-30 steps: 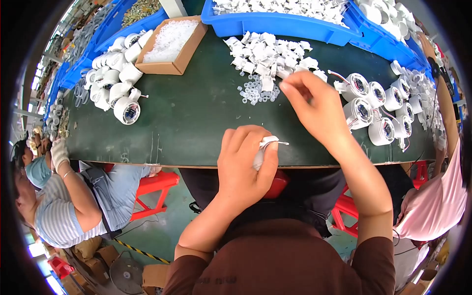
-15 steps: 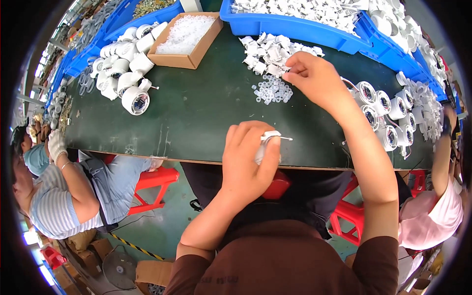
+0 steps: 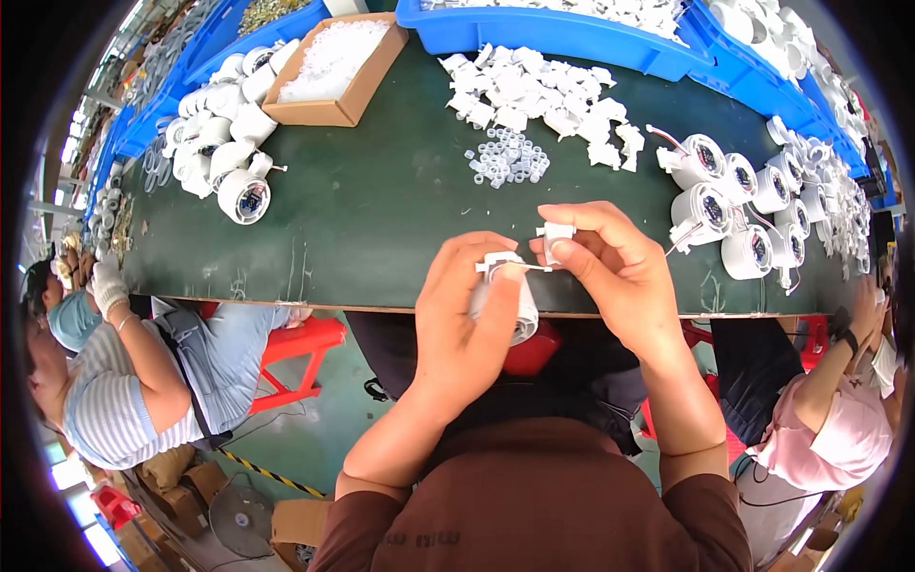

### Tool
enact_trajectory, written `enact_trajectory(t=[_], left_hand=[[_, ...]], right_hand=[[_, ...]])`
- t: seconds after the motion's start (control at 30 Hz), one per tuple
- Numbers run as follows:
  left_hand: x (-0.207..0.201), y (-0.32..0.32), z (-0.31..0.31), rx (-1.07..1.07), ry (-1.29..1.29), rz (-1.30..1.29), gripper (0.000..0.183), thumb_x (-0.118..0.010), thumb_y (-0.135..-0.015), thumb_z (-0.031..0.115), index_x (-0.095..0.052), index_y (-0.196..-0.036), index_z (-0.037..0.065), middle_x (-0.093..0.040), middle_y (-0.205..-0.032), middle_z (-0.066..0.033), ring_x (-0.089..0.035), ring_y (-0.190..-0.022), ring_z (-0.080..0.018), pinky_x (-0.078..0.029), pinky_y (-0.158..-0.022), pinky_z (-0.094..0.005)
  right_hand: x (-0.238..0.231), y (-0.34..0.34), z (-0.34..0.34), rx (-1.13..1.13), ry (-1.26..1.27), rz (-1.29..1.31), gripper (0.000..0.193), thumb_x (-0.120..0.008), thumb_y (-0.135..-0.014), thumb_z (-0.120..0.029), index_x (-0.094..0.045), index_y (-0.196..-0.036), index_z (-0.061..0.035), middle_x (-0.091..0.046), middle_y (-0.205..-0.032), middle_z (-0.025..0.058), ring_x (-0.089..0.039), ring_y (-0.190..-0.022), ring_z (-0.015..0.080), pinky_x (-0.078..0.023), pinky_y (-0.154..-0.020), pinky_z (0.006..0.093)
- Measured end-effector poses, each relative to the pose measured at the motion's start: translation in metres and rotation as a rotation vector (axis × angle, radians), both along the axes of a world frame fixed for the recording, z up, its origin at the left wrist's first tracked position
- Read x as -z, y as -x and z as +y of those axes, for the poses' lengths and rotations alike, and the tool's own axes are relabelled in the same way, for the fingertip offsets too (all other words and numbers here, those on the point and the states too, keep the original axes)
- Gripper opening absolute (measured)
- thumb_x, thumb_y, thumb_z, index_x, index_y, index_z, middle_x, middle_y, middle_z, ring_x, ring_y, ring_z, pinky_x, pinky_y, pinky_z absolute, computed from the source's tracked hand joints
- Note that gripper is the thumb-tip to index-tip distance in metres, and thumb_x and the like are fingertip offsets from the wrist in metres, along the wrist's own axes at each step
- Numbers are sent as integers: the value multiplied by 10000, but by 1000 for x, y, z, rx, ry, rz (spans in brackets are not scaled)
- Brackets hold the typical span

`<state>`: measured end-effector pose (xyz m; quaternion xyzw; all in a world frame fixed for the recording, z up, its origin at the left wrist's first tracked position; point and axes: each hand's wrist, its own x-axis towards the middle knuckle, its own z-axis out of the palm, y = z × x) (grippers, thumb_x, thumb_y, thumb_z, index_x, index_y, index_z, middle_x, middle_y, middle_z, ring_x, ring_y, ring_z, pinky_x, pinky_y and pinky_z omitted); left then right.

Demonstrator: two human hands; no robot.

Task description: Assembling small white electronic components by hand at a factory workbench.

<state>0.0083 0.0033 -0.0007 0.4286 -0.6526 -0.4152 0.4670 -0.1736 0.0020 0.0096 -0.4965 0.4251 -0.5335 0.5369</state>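
My left hand [image 3: 462, 319] is closed around a white cylindrical housing [image 3: 522, 310], tilted above the table's near edge. A thin white cable with a small plug sticks out of its top toward the right. Close to that plug, my right hand [image 3: 615, 267] pinches a small white plastic bracket [image 3: 558, 232] between thumb and fingers. The bracket and the housing are apart. Ahead on the dark green table lie a heap of similar white brackets [image 3: 534, 91] and a small pile of clear plastic rings [image 3: 507, 157].
White camera-like housings stand at right [image 3: 745, 250] and left [image 3: 244, 197]. A cardboard box [image 3: 329, 112] of translucent pieces sits far left. Blue bins [image 3: 553, 43] line the back. Co-workers sit at left [image 3: 129, 381] and right [image 3: 829, 410], beside red stools [image 3: 295, 357].
My right hand has come back from the bracket heap toward my left hand, now with a bracket in it. My left hand has tilted the housing, showing more of it. Several brackets lie spread rightward.
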Motion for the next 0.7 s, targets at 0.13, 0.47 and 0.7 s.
enact_trajectory(t=[0.13,0.47,0.7], left_hand=[[-1,4,3,58,-104,113,162,-568,-1030,112,-658,-1083,-12,-678,-1162,-88,-604,-962,-109,-487,-828,-257],[-4,7,5,-5,-114,73,152,-624,-971,114,-677,-1085,29,-719,-1106,-105,-634,-940,-271,-495,-867,-368],[-2,2,-6,-232,265,-224,160,-628,-921,58,-675,-1071,29,-696,-1030,-114,-599,-888,-293,-468,-810,-381]], right_hand=[[1,3,4,-25,-8,45,318,-597,-982,57,-650,-1290,-6,-620,-1110,58,-686,-1042,167,-552,-916,301],[0,-8,14,137,278,643,415,-632,-954,58,-604,-1360,-21,-692,-1153,83,-672,-1019,134,-548,-903,276],[-33,-2,26,-52,-73,37,391,-647,-915,94,-604,-1298,24,-725,-1145,139,-686,-1083,174,-539,-960,315]])
